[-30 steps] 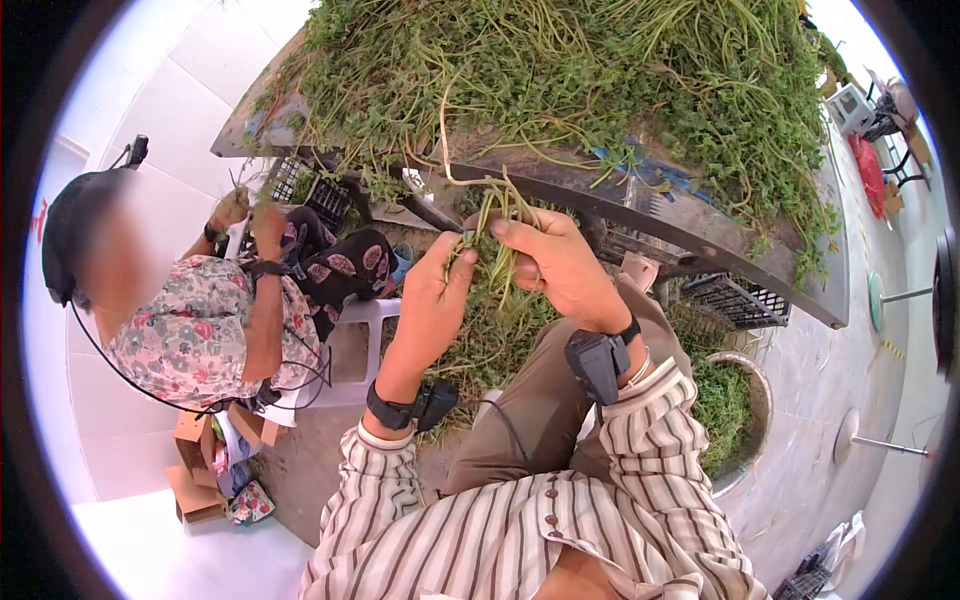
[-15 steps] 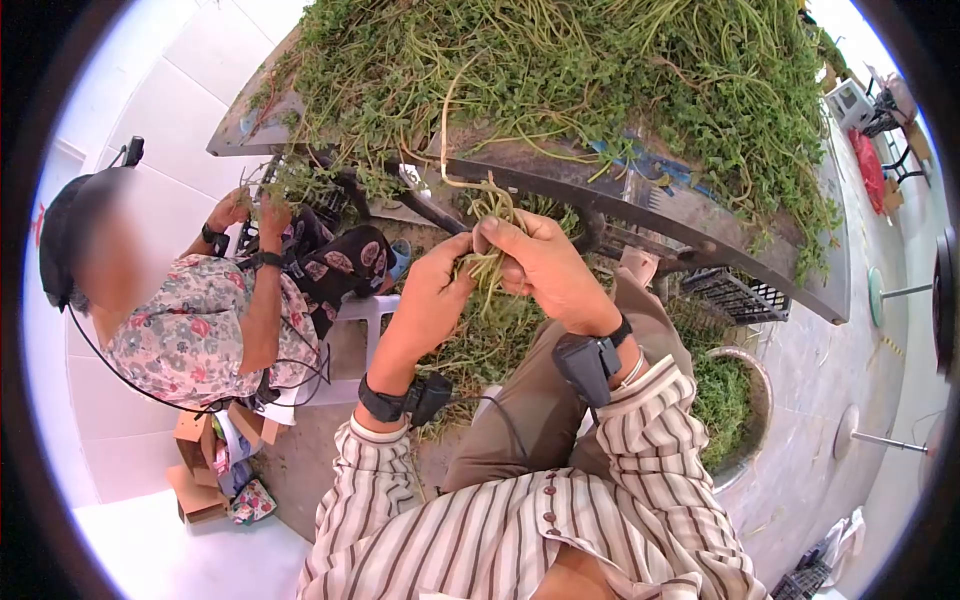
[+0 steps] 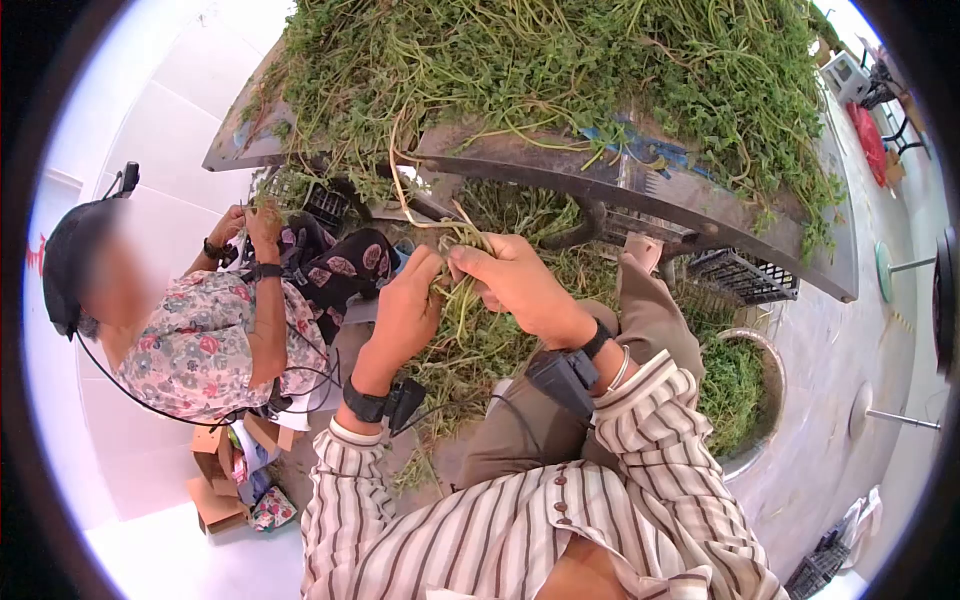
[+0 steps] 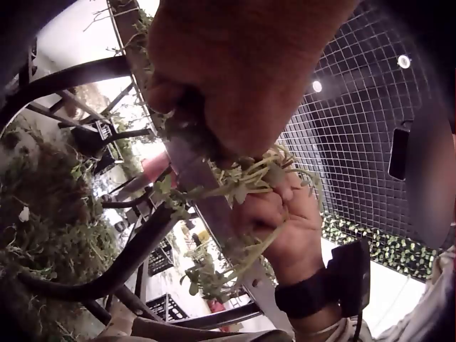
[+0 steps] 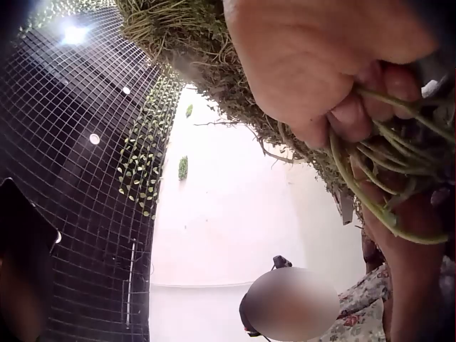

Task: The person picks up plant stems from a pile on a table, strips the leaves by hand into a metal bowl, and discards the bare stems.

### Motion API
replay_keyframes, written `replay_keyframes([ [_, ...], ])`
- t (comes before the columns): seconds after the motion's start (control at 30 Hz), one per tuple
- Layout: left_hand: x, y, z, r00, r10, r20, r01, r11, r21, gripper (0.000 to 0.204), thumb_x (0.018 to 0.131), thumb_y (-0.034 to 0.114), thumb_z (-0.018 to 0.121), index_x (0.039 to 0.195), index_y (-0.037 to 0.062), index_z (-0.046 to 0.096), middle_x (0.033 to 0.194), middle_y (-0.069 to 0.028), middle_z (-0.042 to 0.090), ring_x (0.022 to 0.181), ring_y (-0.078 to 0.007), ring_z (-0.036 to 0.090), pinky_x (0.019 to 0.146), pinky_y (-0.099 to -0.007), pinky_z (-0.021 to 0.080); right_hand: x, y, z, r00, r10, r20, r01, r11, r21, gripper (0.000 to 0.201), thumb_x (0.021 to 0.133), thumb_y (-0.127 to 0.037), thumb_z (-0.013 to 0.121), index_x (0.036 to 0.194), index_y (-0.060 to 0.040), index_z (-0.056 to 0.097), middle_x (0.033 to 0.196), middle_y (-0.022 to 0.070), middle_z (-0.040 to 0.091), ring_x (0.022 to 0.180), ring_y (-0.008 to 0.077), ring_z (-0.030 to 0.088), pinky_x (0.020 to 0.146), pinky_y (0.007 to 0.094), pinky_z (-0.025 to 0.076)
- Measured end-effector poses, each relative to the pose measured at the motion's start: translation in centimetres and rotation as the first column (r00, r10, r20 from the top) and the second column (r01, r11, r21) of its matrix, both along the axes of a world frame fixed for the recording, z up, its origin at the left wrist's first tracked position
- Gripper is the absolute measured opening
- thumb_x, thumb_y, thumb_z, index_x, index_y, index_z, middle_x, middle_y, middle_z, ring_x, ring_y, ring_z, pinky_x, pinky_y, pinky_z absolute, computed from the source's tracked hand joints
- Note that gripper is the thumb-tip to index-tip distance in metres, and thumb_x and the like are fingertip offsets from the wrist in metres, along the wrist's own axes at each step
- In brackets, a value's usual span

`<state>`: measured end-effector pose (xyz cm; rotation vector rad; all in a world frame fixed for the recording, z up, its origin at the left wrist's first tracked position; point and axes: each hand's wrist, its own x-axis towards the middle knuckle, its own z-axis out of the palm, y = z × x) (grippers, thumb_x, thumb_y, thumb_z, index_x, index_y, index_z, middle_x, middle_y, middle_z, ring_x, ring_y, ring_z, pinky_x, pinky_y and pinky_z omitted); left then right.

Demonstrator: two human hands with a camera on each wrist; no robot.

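Note:
In the head view both hands meet in front of the table edge, over a small bunch of green stems [image 3: 462,300]. My right hand [image 3: 525,285] grips the bunch, its thumb lying across the top; curled fingers show round the looped stems [image 5: 388,153] in the right wrist view. Close beside it, my left hand [image 3: 408,310] pinches the same bunch with bent fingers. One long pale stem [image 3: 398,180] sticks out from the bunch, up toward the table. Leafy ends [image 4: 206,274] dangle under the hands in the left wrist view.
A heap of leafy greens [image 3: 560,70] covers the table [image 3: 690,205]. More cut greens [image 3: 500,350] lie on the floor, and a round tub [image 3: 775,380] of greens stands right. Black crates [image 3: 745,272] sit under the table. Another person [image 3: 200,340] sits at left, handling stems.
Both hands have moved left and slightly down with the bunch, and the long pale stem has swung left with them. The stems are bunched more tightly between the hands than a second ago.

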<state>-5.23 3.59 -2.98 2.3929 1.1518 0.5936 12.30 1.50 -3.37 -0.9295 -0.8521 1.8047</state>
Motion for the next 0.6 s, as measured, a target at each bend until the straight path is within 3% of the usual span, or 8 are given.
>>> replay_keyframes([
  [0.23,-0.3,-0.4,0.1,0.997,0.025,0.073,-0.026,0.999,0.022,0.031,0.07,-0.01,0.047,0.098,0.0024,0.048,0.094,-0.0176,0.048,0.085,-0.0436,0.05,0.065,-0.0421,0.043,-0.6,-0.2,0.9,1.0,-0.011,-0.016,0.011,0.999,0.035,0.024,0.09,-0.025,0.053,0.087,-0.0015,0.059,0.06,-0.0045,0.046,0.05,0.002,0.037,0.041,0.0195,0.027],
  [0.4,-1.5,0.4,-2.1,0.994,-0.036,0.107,0.018,0.985,0.171,0.028,0.08,-0.005,0.047,0.107,-0.0006,0.051,0.099,-0.0201,0.055,0.086,-0.0414,0.055,0.072,-0.0355,0.047,-0.4,-0.4,0.9,0.998,0.016,0.064,-0.026,0.989,0.147,0.019,0.09,-0.023,0.054,0.086,-0.0046,0.055,0.063,-0.0055,0.044,0.05,0.003,0.038,0.043,0.0189,0.029],
  [0.43,-3.4,0.8,-2.8,0.994,-0.032,0.107,0.014,0.986,0.168,0.028,0.08,-0.005,0.047,0.107,-0.0006,0.051,0.099,-0.0201,0.055,0.086,-0.0414,0.055,0.072,-0.0355,0.047,1.1,-0.8,1.9,0.913,-0.3,0.276,0.099,0.82,0.564,0.017,0.089,-0.02,0.052,0.089,-0.0035,0.056,0.068,-0.0024,0.05,0.053,0.0057,0.044,0.045,0.0212,0.034],
  [0.47,-6.1,1.3,-3.8,0.919,0.272,0.285,-0.221,0.955,-0.199,0.024,0.085,-0.001,0.045,0.108,-0.0017,0.052,0.101,-0.0184,0.058,0.087,-0.0343,0.058,0.075,-0.034,0.047,4.0,-1.2,3.9,0.718,-0.625,0.307,0.039,0.476,0.878,0.016,0.088,-0.017,0.051,0.092,-0.0024,0.056,0.073,0.0008,0.055,0.056,0.0083,0.049,0.048,0.0234,0.04],
  [0.5,-7.4,1.9,-4.7,0.748,0.573,0.335,-0.329,0.758,-0.563,0.023,0.089,0.003,0.043,0.109,-0.0027,0.053,0.102,-0.0167,0.06,0.088,-0.0272,0.061,0.079,-0.0325,0.047,7.6,-0.8,4.6,0.631,-0.731,0.258,0.017,0.346,0.938,0.014,0.081,-0.012,0.052,0.092,-0.0036,0.055,0.083,0.0053,0.058,0.063,0.013,0.055,0.05,0.0236,0.042],
  [0.53,-7.3,2.7,-5.6,0.755,0.554,0.351,-0.309,0.772,-0.556,0.023,0.089,0.003,0.043,0.109,-0.0027,0.053,0.102,-0.0167,0.06,0.088,-0.0272,0.061,0.079,-0.0325,0.047,9.9,-0.4,5.4,0.774,-0.631,-0.047,0.523,0.596,0.61,0.012,0.081,-0.012,0.053,0.089,-0.004,0.054,0.083,0.005,0.058,0.063,0.0121,0.056,0.05,0.023,0.042],
  [0.57,-7.5,2.6,-6.5,0.843,0.402,0.358,-0.311,0.906,-0.287,0.023,0.092,0.009,0.042,0.107,-0.0032,0.054,0.097,-0.0129,0.06,0.086,-0.0208,0.059,0.078,-0.0303,0.046,11.0,-0.4,5.5,0.671,-0.628,-0.396,0.675,0.737,-0.025,0.01,0.08,-0.012,0.054,0.087,-0.0044,0.054,0.082,0.0047,0.058,0.064,0.0112,0.056,0.05,0.0224,0.042],
  [0.6,-6.8,0.1,-5.0,0.915,0.282,0.288,-0.283,0.958,-0.037,0.025,0.095,0.014,0.042,0.105,-0.0036,0.055,0.093,-0.009,0.06,0.085,-0.0145,0.056,0.078,-0.0282,0.045,11.0,-0.5,4.1,0.659,-0.652,-0.376,0.678,0.731,-0.08,0.01,0.08,-0.012,0.054,0.087,-0.0044,0.054,0.082,0.0047,0.058,0.064,0.0112,0.056,0.05,0.0224,0.042],
])
